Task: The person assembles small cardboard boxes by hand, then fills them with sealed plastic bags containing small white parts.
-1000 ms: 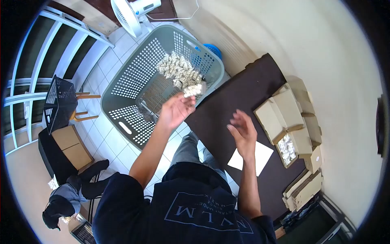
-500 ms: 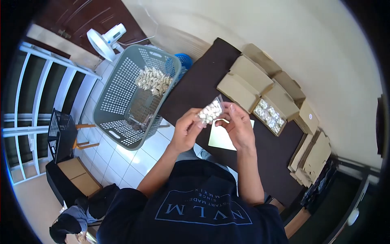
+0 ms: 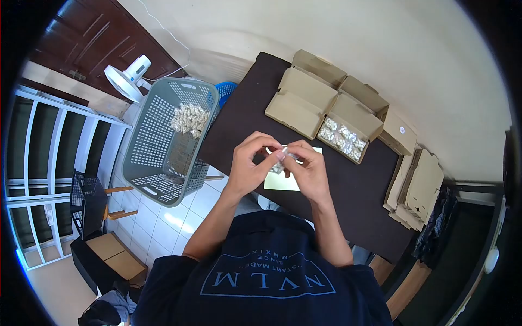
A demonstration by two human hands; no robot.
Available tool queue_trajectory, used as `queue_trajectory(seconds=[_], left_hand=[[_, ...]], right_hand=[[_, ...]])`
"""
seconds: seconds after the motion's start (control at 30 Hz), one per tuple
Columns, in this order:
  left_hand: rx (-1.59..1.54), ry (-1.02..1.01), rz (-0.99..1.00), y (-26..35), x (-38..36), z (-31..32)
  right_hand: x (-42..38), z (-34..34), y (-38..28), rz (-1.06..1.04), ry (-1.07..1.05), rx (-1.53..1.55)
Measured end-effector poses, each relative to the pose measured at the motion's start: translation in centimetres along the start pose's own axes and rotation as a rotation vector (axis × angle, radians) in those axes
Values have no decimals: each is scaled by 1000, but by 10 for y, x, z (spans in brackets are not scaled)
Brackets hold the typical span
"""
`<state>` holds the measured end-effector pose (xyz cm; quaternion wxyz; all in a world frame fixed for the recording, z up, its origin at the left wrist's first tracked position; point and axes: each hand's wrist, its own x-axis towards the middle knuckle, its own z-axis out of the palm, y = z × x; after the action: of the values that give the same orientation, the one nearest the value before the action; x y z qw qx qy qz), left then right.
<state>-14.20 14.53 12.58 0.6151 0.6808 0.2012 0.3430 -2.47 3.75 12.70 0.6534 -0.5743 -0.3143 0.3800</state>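
Note:
Between my two hands is a small clear plastic bag of whitish pieces, partly covered by my fingers. My left hand pinches the bag's upper edge from one side. My right hand pinches the same edge from the other side, fingertips close to the left ones. Under the hands a pale yellow-green sheet lies on the dark table. Just beyond to the right, an open cardboard box holds several similar bags. Another open box sits beside it.
A large grey-green basket with many filled bags stands left of the dark table. Flattened cardboard is stacked at right. A white fan stands behind the basket. Another person is at lower left.
My right hand has closed on the bag's top edge, joining the left. The bag has come lower and turned, now more hidden by fingers. The whole view has shifted slightly.

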Motion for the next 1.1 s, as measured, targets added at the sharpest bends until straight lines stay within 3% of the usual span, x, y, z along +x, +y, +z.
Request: queue_trajectory(seconds=[0.2,0.53,1.03,1.1], left_hand=[[274,5,83,3,-7,13],[17,101,-159,-19,-16,24],[7,-174,-334,-17,-8,16],[77,-198,-286,-19,-11,18]], right_hand=[[-10,-6,6,56,-4,7],[-15,-28,5,180,-70,250],[-14,-50,20,260,-39,261],[-15,-53,20,113,-126,-65]])
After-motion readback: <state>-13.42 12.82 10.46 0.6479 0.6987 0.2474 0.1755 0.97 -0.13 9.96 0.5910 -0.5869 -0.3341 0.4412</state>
